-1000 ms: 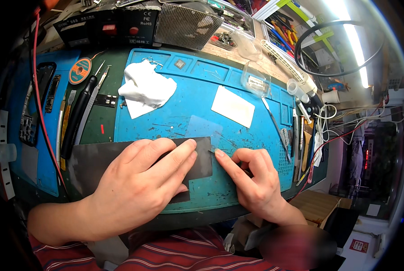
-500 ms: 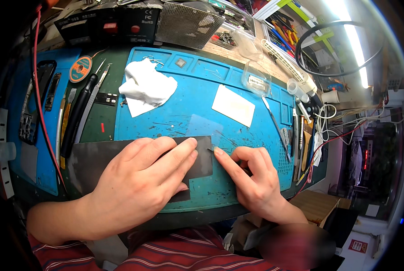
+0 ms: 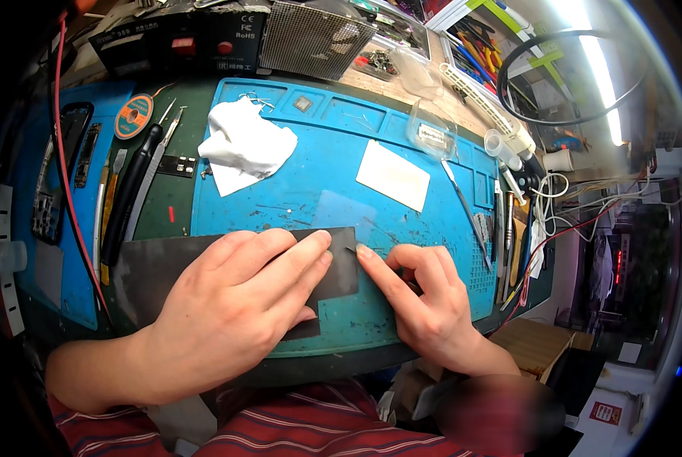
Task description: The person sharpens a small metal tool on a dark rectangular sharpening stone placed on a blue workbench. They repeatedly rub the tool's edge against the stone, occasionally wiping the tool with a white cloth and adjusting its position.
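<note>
My left hand (image 3: 242, 293) lies flat over a dark grey abrasive-looking sheet (image 3: 154, 266), fingers extended close together and pressing it to the blue work mat (image 3: 341, 327). The thumb tip shows near the sheet's lower edge. At the sheet's right end, the outstretched index finger of my right hand (image 3: 425, 293) touches a tiny thin dark sliver (image 3: 350, 248); its kind is too small to tell. The other right fingers are curled in, and whatever they may hold is hidden. A white cloth (image 3: 246, 145) and a cream rectangular card (image 3: 393, 175) rest on the mat beyond my hands.
To the left are a black-handled tool (image 3: 131, 190), a solder spool (image 3: 134, 116) and a phone frame (image 3: 63, 164). A clear box with a razor blade (image 3: 432, 135) sits at the far right of the mat. Several slim tools (image 3: 509, 228) line the right edge. Behind stands a black device (image 3: 181, 46).
My right index fingertip has shifted slightly left onto the sheet's edge, along with the sliver. My left hand holds its place on the sheet.
</note>
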`<control>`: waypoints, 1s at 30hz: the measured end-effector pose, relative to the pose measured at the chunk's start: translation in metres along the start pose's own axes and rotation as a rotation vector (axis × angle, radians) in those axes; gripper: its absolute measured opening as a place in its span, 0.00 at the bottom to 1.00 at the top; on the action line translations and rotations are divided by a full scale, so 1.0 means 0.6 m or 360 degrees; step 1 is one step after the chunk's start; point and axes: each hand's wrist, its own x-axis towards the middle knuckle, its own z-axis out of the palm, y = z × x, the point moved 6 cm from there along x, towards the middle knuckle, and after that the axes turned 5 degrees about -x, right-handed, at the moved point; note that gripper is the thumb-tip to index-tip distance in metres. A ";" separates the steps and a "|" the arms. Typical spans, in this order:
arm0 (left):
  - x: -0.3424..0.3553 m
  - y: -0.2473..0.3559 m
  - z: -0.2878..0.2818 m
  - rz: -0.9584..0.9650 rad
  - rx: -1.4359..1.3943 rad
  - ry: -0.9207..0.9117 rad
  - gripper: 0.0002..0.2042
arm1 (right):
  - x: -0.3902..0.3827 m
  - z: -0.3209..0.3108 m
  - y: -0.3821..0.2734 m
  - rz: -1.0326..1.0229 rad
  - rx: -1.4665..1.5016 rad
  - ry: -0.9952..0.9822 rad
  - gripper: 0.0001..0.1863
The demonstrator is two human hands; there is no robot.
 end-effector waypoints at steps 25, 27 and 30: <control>0.002 0.001 0.000 0.0004 0.0024 0.0006 0.31 | 0.003 -0.001 -0.001 -0.0004 -0.0026 0.0017 0.36; -0.001 0.001 0.000 0.0005 0.0017 0.0002 0.31 | -0.001 -0.004 -0.004 0.0000 -0.0039 0.0001 0.35; 0.000 -0.001 0.000 -0.0003 0.0021 0.0009 0.31 | -0.006 -0.008 0.006 0.0040 0.0074 0.0014 0.35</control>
